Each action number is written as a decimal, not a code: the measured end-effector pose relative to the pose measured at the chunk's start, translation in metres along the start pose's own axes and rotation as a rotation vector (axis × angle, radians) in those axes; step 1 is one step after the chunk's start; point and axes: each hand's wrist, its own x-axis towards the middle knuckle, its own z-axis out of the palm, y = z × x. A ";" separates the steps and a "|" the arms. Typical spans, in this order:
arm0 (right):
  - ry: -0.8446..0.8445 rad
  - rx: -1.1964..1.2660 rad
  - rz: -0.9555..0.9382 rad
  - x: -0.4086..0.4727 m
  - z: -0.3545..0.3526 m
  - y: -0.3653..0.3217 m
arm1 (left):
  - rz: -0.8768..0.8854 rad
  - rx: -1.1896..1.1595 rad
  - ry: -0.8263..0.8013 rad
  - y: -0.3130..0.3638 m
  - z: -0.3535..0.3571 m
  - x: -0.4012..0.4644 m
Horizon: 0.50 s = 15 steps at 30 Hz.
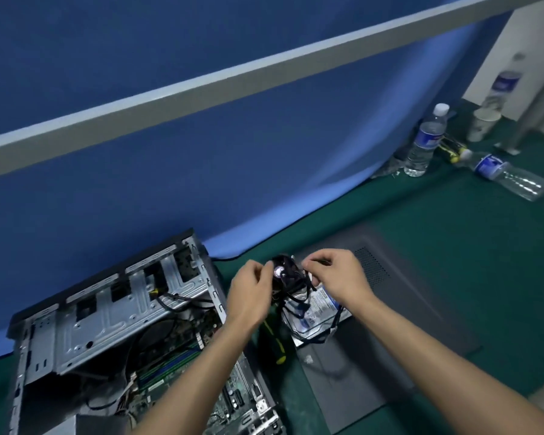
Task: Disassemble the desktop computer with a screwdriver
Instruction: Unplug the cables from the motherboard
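- Left hand (252,290): fingers curled, pinching the left edge of a small black fan (284,271), held up off the table.
- Right hand (338,279): fingers curled, pinching something at the fan's right edge; motion blur there, cannot tell if it's frame or cable.
- Both hands meet on the fan, thumbs toward each other. Fan hub shows pale between them.
- Black cables (299,304) hang from the fan, draping down over the drive below.
- Drive (318,312): silver, white label up, lies flat directly under the hands, partly hidden by right wrist and cables.
- Drive sits on the near corner of a grey side panel (405,309), which lies flat on the green mat (453,233); vent grid on the panel just right of the right hand.
- Screwdriver (274,342): black-and-yellow handle, lying on the mat between case and drive, just below the left wrist, nobody touching it. Tip hidden by the left hand.
- Case (113,315): left of the left hand, open side up, metal drive cage on top, board with RAM sticks and loose wires inside. Left forearm crosses its right edge and blocks part of the board.
- Blue partition (201,171) with a grey rail runs behind everything.
- Far right, well apart from the work: one bottle (424,142) upright, another bottle (506,175) on its side, paper cup (482,124) behind them.
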 end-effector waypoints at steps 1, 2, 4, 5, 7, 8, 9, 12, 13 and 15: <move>0.032 -0.009 0.014 0.001 -0.002 0.006 | 0.035 0.103 0.023 -0.010 0.000 0.001; 0.063 -0.017 0.025 0.001 -0.004 0.012 | 0.077 0.221 0.038 -0.020 0.000 0.001; 0.138 -0.013 0.042 0.003 -0.006 0.023 | 0.170 0.443 0.042 -0.035 0.001 0.000; 0.179 -0.002 0.051 0.005 -0.005 0.029 | 0.210 0.513 0.031 -0.039 0.002 -0.001; 0.252 0.017 0.073 0.010 0.000 0.041 | 0.242 0.553 0.011 -0.044 0.004 -0.003; 0.288 0.028 0.093 0.013 0.004 0.047 | 0.237 0.541 0.011 -0.045 0.004 -0.002; 0.326 0.044 0.120 0.015 0.011 0.054 | 0.229 0.519 0.017 -0.045 0.004 -0.001; 0.431 0.127 0.235 0.024 0.034 0.075 | 0.231 0.480 0.030 -0.046 0.003 -0.001; 0.455 0.148 0.273 0.026 0.041 0.081 | 0.228 0.475 0.028 -0.046 0.004 -0.001; 0.462 0.131 0.328 0.029 0.055 0.094 | 0.218 0.460 0.025 -0.046 0.005 -0.001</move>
